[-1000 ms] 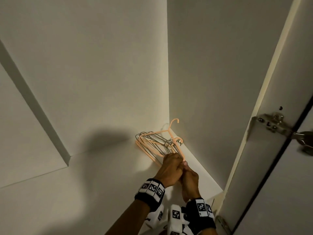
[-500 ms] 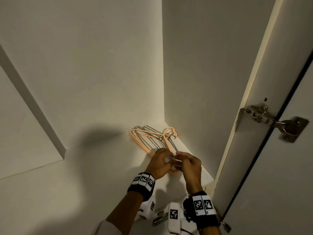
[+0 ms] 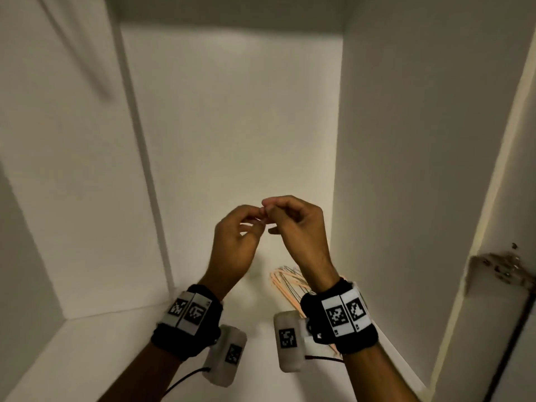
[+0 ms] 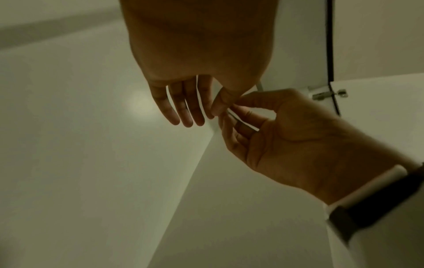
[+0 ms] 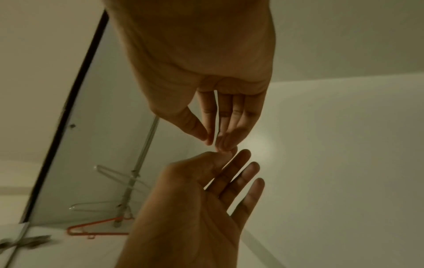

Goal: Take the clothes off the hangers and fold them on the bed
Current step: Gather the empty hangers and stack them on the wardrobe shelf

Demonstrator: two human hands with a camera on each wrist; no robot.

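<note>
Both hands are raised inside a white wardrobe compartment. My left hand and right hand meet at the fingertips; the left thumb touches the right fingers. Neither holds anything that I can see. In the left wrist view the left hand has fairly straight fingers and the right hand is loosely curled. A pile of orange and wire hangers lies on the shelf floor below the right wrist, partly hidden by it. No clothes are in view.
White wardrobe walls close in on the left, back and right. The door with a metal hinge stands at the right. In the right wrist view a rail carries clear hangers and an orange hanger.
Both hands let go of the hangers and rose above them, fingertips together. The hanger pile stays on the shelf. The head view tilted upward.
</note>
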